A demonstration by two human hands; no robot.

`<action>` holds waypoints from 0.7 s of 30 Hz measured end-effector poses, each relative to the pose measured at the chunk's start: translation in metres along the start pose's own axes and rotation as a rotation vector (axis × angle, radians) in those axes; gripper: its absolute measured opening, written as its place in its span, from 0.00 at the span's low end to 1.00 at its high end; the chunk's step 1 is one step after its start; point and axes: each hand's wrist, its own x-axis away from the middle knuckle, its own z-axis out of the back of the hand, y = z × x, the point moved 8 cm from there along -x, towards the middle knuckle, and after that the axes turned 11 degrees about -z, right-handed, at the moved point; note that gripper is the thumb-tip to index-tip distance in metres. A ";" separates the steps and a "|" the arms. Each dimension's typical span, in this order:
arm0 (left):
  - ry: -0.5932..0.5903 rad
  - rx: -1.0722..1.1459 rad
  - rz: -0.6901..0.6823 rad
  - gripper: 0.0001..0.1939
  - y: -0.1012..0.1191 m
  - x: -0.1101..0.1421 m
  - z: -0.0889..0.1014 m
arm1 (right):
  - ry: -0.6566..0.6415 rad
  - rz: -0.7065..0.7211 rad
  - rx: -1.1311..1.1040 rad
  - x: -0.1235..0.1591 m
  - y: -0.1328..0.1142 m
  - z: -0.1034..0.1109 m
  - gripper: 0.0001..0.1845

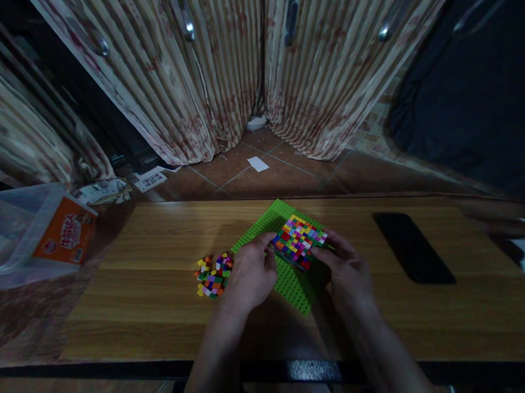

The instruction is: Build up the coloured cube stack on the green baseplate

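Note:
A square block of small multicoloured toy bricks [297, 240] is over the green studded baseplate [293, 286]; I cannot tell whether it rests on the plate or is lifted. My left hand [254, 266] has its fingers closed at the block's left corner. On the other side, my right hand [348, 269] grips the right edge, thumb at the near side and fingers behind. Just left of my left hand lies a pile of loose coloured bricks [214, 276], partly hidden by that hand. The baseplate lies turned at an angle on the wooden table [152, 272].
A black flat slab [412, 247] lies on the table's right part. On the floor at left stands a clear plastic bin [22, 232] with an orange label. Striped curtains [194, 77] hang beyond the table, and a white paper [258, 164] lies on the floor tiles.

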 end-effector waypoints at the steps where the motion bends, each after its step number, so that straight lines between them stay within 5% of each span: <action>1: 0.000 0.002 0.004 0.23 0.000 0.000 0.000 | 0.002 -0.004 -0.008 -0.001 0.000 0.000 0.30; 10: 0.033 0.036 -0.002 0.22 0.001 0.001 0.002 | 0.003 0.156 0.077 0.001 -0.007 0.003 0.30; 15: 0.252 0.112 0.016 0.18 -0.016 0.003 0.033 | 0.174 0.445 0.299 0.031 -0.037 0.008 0.22; 21: 0.582 0.250 0.113 0.14 -0.044 0.013 0.071 | -0.223 0.695 0.563 0.082 -0.034 -0.045 0.05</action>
